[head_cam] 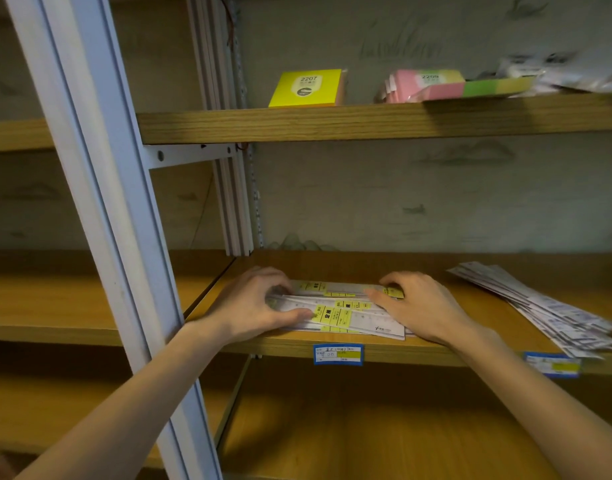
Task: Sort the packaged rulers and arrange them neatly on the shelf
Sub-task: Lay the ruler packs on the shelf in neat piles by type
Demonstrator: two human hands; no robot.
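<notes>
Both hands are on the small stack of white packaged rulers with yellow labels (346,311), which lies flat near the front edge of the middle wooden shelf board (436,348), just above the blue-framed price tag (338,354).

Left hand (252,303): fingers curled over the stack's left end, thumb laid along the front of the top pack — it grips that end. Right hand (418,306): fingers bent down over the right end, fingertips on the top packs; whether the thumb is under the stack I can't tell, it's hidden.

State of the pile: not squared. Packs are fanned, edges skewed, yellow labels out of line. Looks like the step in hand is squeezing the ends together to align them.

Second pile — long white ruler packs with dark print (546,310) — sits well apart at the right of the same shelf, fanned out diagonally, front ends overhanging the shelf edge near a second blue tag (553,364). Untouched by either hand.

Progress, my read: the sorting looks mostly done, since two kinds lie in two separate piles. Neat arranging is what's left: square the yellow-label stack, then straighten the right pile and pull it back from the edge.

Upper shelf holds a yellow sticky-note block (308,88) and a pink-and-green pad pack (436,85), not part of this job.
</notes>
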